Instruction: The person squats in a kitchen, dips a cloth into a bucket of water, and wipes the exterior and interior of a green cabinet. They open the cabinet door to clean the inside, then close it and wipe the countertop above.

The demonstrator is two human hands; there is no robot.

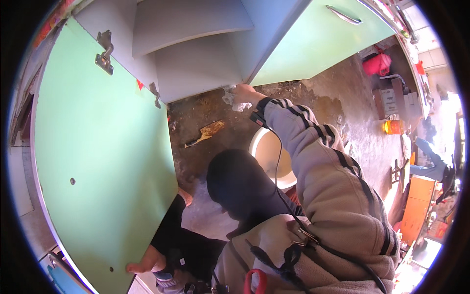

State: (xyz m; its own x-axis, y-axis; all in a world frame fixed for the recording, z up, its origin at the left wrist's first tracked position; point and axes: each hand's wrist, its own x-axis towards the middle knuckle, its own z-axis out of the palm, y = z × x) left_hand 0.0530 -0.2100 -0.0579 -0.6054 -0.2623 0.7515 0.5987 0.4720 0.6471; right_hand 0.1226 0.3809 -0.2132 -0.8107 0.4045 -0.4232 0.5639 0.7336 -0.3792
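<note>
My right arm reaches forward to the cabinet's bottom front edge, where my right hand [248,94] is closed on a crumpled whitish rag [236,100]; its fingertips are partly hidden. This rag is low, by the wet dark floor. At the lower left, my left hand [152,260] grips the edge of the open pale green left door [105,157]; part of its fingers are out of sight. The cabinet [196,68] stands open before me, with grey inner walls and a shelf [191,29].
A rusty cleaver [208,132] lies on the stained floor. Beside my right arm stands a white basin [274,161]. The right green door [323,41] juts out with a metal handle [343,15]. Farther right are a bottle of yellow liquid [393,127] and a pink object [377,64].
</note>
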